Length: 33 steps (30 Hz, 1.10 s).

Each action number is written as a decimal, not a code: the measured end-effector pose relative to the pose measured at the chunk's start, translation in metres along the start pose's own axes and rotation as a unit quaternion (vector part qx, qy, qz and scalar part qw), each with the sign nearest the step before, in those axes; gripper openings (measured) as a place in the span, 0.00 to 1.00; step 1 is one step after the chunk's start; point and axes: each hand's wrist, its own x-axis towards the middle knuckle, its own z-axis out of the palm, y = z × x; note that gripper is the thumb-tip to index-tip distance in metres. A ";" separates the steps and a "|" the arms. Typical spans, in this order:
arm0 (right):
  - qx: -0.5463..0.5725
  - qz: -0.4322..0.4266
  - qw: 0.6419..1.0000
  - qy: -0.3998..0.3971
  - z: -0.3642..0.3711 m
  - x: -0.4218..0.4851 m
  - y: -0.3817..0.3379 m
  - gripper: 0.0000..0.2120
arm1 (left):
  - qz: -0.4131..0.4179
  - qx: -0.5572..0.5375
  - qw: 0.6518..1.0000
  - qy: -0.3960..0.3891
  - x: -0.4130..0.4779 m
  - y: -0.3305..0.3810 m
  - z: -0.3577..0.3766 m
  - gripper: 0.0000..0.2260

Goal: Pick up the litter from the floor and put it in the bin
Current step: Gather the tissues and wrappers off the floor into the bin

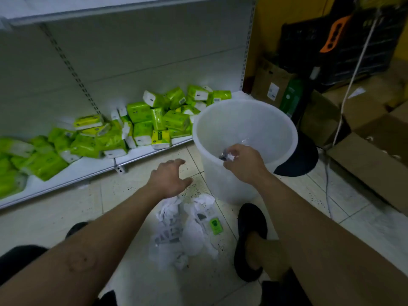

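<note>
Head camera, looking down at a pale tiled floor (55, 217) in a shop aisle, with both of the person's bare forearms reaching forward.

The right hand (242, 162) is held over the near rim of a white, translucent round bin (223, 186) that stands upright on the floor. Its fingers are curled and pinch a small crumpled scrap of white and dark litter (229, 156), which sits just inside the bin's opening.

The left hand (170, 177) is palm down above the floor, just left of the bin. Its fingers are spread and fairly straight, and it holds nothing.

More litter lies on the floor between the two forearms and in front of the bin: a loose pile of crumpled white paper and printed wrappers (176, 230). A small green packet (216, 226) lies at the pile's right edge. The left hand is just above the far end of the pile; whether it touches the paper cannot be told.

A black shoe (249, 239) rests on the floor right of the pile, near the foot of the bin — a second dark shoe (76, 228) shows partly under the left forearm.

Behind the left hand runs a low white metal shelf (77, 171) heaped with untidy green and white tissue packs (141, 124). To the right of the bin are brown cardboard boxes (364, 155), a black round base (302, 155) just behind the bin, a white cable (353, 80) hanging down, and a black crate (353, 51) higher up.
</note>
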 end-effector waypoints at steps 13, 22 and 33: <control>-0.189 0.110 0.929 -0.300 0.133 -0.060 0.058 0.17 | -0.125 -0.099 0.977 -0.140 -0.044 -0.112 0.084 0.28; -0.168 0.208 0.905 -0.330 0.233 -0.031 0.113 0.11 | -0.121 -0.155 0.969 -0.153 0.001 -0.160 0.166 0.24; -0.254 0.272 0.860 -0.350 0.289 -0.006 0.189 0.30 | -0.071 -0.094 0.962 -0.247 0.086 -0.192 0.252 0.21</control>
